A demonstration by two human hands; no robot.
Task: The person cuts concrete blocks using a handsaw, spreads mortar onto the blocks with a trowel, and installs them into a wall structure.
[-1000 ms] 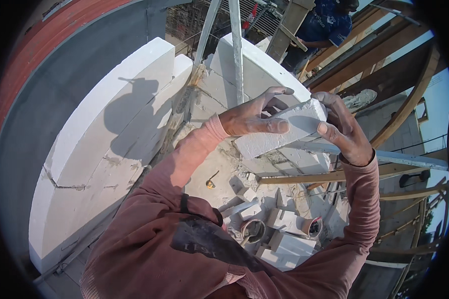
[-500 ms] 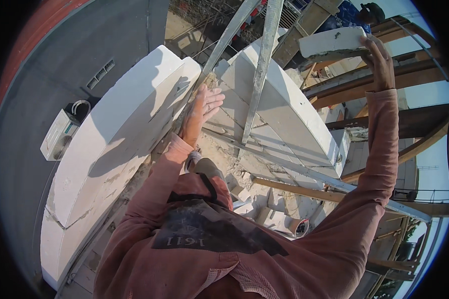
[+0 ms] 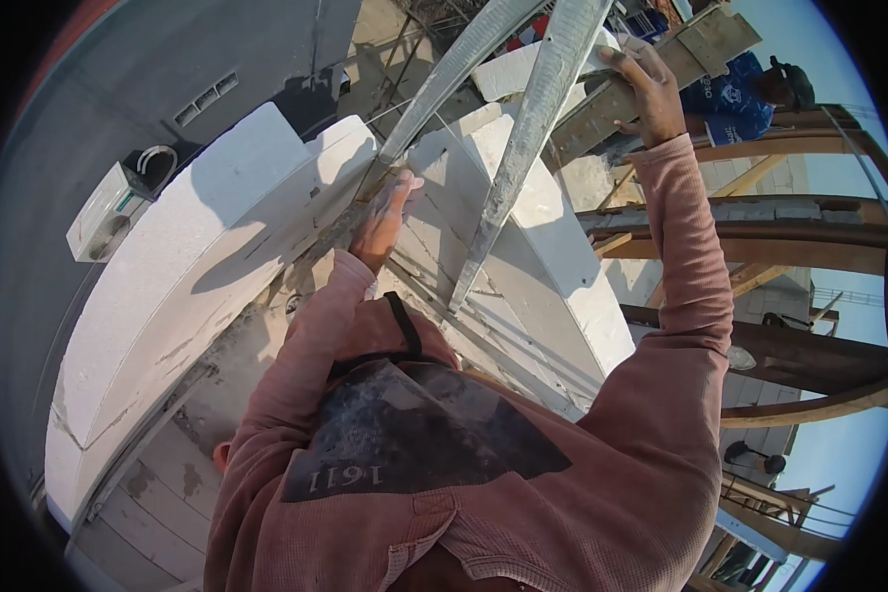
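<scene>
My right hand [image 3: 649,94] is raised at the upper right and grips the right end of a white masonry block [image 3: 508,75]. The block lies above the end of the right white block wall [image 3: 553,212]; whether it touches it I cannot tell. A slanting metal bar crosses in front of the block and hides its middle. My left hand [image 3: 383,225] is held out low between the two walls, seen edge-on, fingers stretched and nothing in it. It is nearest the inner side of the right wall.
A curved white block wall [image 3: 222,217] runs along the left. Two metal bars [image 3: 533,138] slant down before me. Beyond the left wall an air-conditioner unit [image 3: 113,212] hangs on a grey wall. A person in blue [image 3: 740,99] is at the upper right, near curved wooden beams [image 3: 740,242].
My right hand has carried the block leftward, over toward the end of the right wall and behind the metal bar. My left hand stays out between the walls. The view has shifted.
</scene>
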